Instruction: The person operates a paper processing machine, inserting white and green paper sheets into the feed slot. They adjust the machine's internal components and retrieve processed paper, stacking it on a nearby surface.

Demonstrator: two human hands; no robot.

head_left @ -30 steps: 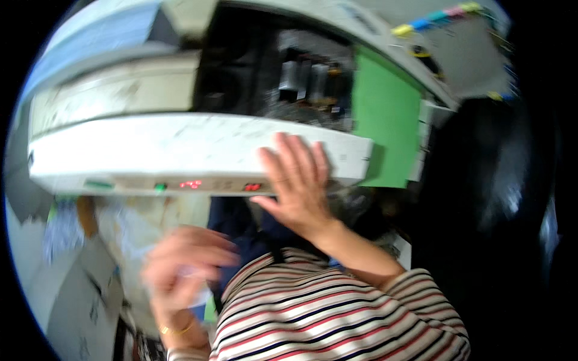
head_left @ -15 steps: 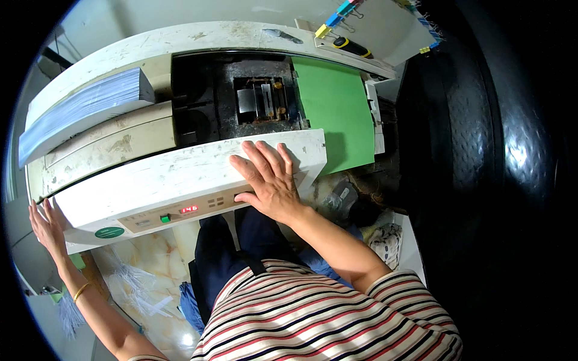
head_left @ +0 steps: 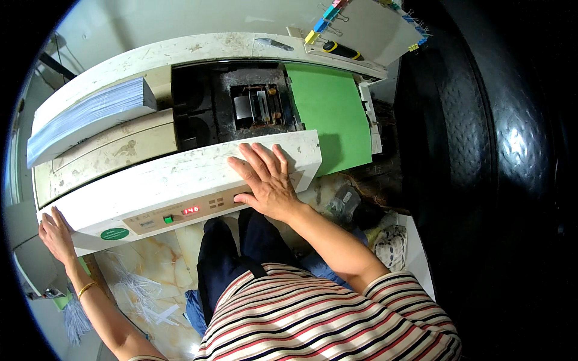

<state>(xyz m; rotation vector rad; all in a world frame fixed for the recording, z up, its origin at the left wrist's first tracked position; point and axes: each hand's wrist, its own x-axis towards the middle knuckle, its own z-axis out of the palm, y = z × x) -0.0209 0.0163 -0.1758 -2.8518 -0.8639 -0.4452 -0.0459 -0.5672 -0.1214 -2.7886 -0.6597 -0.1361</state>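
While the long white machine [head_left: 180, 180] runs left to right before me, my right hand [head_left: 265, 180] lies flat and open on its front ledge, my left hand [head_left: 57, 234] open-palmed against its left end.

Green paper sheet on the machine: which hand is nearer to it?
Right. The right hand lies flat on the white front panel just left of the green sheet; the left hand grips the machine's far left corner.

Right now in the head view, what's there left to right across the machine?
Left hand on the machine's left end → stack of paper → red number display → right hand flat on the front panel → green sheet.
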